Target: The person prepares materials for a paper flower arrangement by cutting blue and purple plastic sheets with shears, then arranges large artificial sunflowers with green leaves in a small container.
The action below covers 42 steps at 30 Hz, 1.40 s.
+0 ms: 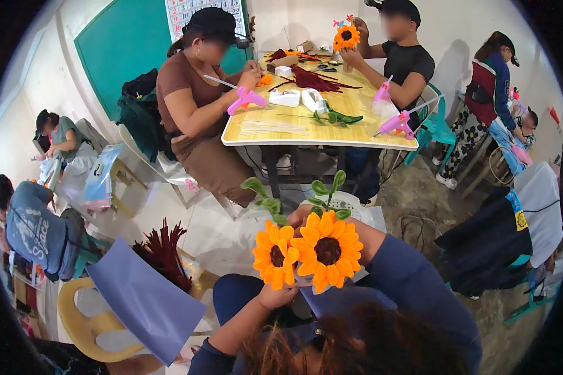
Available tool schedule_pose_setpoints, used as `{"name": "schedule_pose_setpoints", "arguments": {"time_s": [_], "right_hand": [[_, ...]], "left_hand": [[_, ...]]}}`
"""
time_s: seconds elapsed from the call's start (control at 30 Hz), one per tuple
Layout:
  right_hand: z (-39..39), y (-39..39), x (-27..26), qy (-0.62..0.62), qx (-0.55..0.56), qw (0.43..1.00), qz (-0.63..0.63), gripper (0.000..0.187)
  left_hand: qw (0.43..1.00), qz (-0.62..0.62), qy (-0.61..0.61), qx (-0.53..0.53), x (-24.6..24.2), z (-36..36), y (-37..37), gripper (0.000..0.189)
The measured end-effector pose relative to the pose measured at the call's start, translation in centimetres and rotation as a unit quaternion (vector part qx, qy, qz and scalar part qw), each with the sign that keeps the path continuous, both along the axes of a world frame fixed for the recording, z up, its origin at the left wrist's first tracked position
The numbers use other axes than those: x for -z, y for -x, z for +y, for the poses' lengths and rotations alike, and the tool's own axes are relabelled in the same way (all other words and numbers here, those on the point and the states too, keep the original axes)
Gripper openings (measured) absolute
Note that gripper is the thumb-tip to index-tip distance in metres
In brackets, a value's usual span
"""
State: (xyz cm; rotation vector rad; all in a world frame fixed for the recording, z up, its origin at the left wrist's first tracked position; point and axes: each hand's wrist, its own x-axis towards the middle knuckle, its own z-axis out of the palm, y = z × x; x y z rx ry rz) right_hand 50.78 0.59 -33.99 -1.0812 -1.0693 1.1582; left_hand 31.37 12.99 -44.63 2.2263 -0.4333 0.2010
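Note:
Two orange pipe-cleaner sunflowers with dark brown centres are close together before me, the larger sunflower (328, 251) on the right and the smaller sunflower (276, 256) on the left. My left hand (277, 296) is closed under the left bloom, at a bluish-purple wrapping sheet (326, 300) below the flowers. Behind the blooms, my right hand (301, 216) grips the sunflower bunch; its fingers are partly hidden by petals. Green pipe-cleaner leaves (328, 190) rise beyond the hands, with another leafy stem (265, 199) to their left.
A yellow table (262, 136) ahead bears pink glue guns (247, 99), tape dispensers and dark red pipe cleaners. Two people sit there, one holding a sunflower. A purple sheet (143, 295) lies over a yellow chair (82, 323) at left, beside dark red pipe cleaners (166, 248). Other people work at both sides.

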Motion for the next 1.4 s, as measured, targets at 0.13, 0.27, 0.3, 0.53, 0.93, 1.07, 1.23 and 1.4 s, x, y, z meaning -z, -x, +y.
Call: {"name": "schedule_pose_setpoints", "arguments": {"time_s": [0.13, 0.27, 0.3, 0.53, 0.93, 1.07, 1.23, 1.4], "right_hand": [[-0.2, -0.4, -0.8, -0.014, 0.012, 1.0, 0.021, 0.015], [0.9, -0.3, -2.2, -0.046, 0.023, 0.996, 0.073, 0.013], [0.8, 0.0, -2.6, -0.05, 0.037, 0.994, 0.088, 0.012], [1.3, -0.9, -4.1, -0.067, 0.045, 0.986, 0.144, 0.007], [0.3, -1.8, -1.3, -0.1, -0.024, 0.994, 0.034, 0.014], [0.1, -1.0, -1.8, -0.09, -0.014, 0.996, 0.006, 0.014], [-0.8, -0.7, -1.8, -0.073, 0.002, 0.997, -0.039, 0.015], [-2.0, 0.0, -1.5, -0.055, 0.017, 0.996, -0.07, 0.016]], "left_hand": [[0.995, -0.095, -0.032, 0.025, -1.0, -0.3, -0.7, 0.041], [0.996, -0.075, -0.046, 0.009, -0.5, 0.1, -0.3, 0.043], [0.997, -0.059, -0.039, 0.01, -0.2, 0.0, -0.3, 0.044], [0.995, -0.095, -0.014, -0.035, -0.6, -0.8, -0.3, 0.05], [0.998, -0.059, -0.011, -0.001, -2.2, -0.6, -0.1, 0.034], [0.999, -0.022, 0.021, -0.022, -1.6, -0.5, 0.3, 0.035], [0.997, -0.066, -0.016, -0.034, -2.8, -0.7, 0.1, 0.032], [0.996, -0.078, -0.001, -0.03, -3.0, -0.5, -0.1, 0.038]]}}
